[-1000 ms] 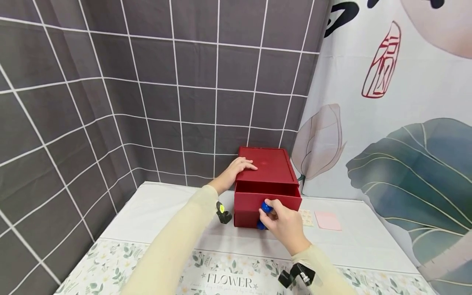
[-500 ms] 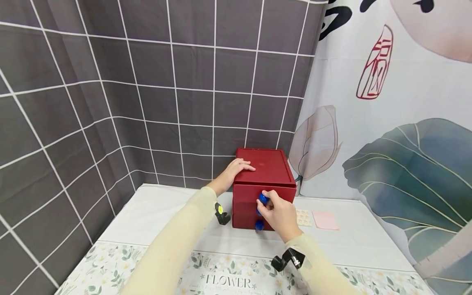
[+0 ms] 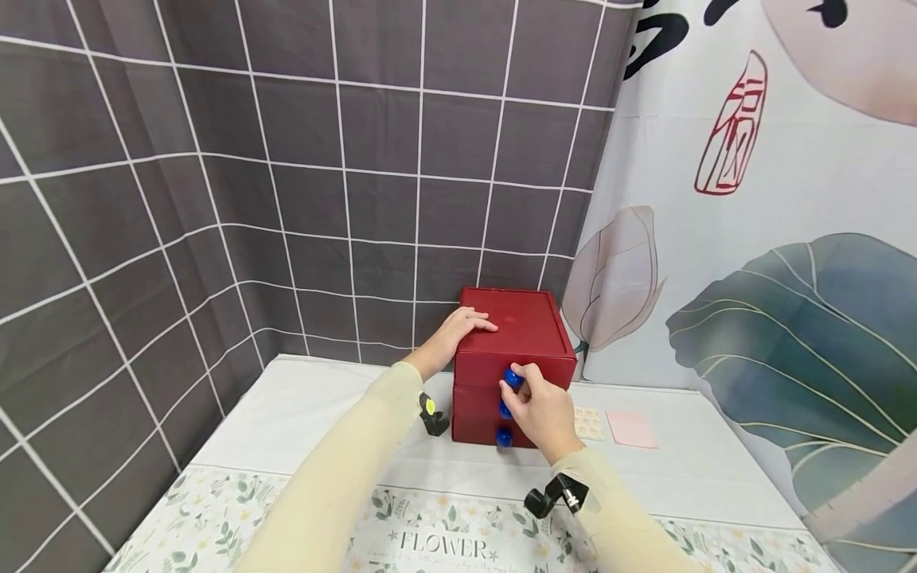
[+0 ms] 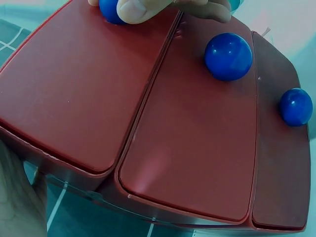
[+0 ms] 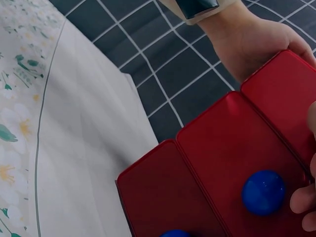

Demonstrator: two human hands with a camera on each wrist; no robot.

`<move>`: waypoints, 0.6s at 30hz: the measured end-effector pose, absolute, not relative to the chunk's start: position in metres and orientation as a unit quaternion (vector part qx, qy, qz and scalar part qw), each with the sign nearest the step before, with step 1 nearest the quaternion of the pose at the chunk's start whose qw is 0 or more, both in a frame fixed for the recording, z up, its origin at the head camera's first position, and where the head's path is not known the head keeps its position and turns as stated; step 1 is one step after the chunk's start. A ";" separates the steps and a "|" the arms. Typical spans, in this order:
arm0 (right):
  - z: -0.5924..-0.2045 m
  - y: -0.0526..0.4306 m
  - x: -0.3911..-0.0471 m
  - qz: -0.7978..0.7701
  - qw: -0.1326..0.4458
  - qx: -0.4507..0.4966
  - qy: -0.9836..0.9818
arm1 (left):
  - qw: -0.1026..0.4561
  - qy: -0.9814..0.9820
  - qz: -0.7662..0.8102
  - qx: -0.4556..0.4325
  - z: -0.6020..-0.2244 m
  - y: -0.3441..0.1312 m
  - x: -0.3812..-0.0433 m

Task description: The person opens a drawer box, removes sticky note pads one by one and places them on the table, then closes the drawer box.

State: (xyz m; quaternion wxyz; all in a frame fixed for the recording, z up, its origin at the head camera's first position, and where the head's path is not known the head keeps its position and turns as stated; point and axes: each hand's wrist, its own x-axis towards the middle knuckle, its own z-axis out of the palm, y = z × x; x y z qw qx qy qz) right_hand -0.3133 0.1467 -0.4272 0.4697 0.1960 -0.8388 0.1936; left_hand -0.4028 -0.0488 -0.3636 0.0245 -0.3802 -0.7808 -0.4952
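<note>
A dark red box of three stacked drawers [image 3: 516,314] stands against the wall, each drawer front bearing a round blue knob. My left hand [image 3: 453,336] rests on the top's left edge, fingers laid over the surface; the right wrist view also catches this left hand [image 5: 254,47] at the box's side. Thumb and fingers of my right hand [image 3: 543,414] pinch the top drawer's knob [image 4: 111,11]. The top drawer front [image 4: 74,94] sits level with the fronts below. Below it are the middle knob [image 4: 228,57] and the bottom knob [image 4: 296,107].
To the right of the box lie a pink square sheet [image 3: 632,430] and a patterned square [image 3: 589,423], partly behind my right hand. The white table [image 3: 329,414] has a floral strip along its front. A grey gridded cloth [image 3: 380,199] hangs behind.
The top drawer, pulled out a second ago, has gone back into the box, with my right hand moving along on its knob. My left hand has stayed on the box.
</note>
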 end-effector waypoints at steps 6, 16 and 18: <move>-0.428 0.146 -0.313 0.199 0.468 0.202 -0.837 | 0.039 -0.780 -0.494 -0.383 -0.366 -0.049 -0.405; -0.425 0.147 -0.313 0.167 0.457 0.208 -0.848 | 0.021 -0.765 -0.514 -0.388 -0.356 -0.049 -0.395; -0.423 0.148 -0.313 0.160 0.461 0.214 -0.846 | 0.008 -0.758 -0.524 -0.389 -0.350 -0.050 -0.388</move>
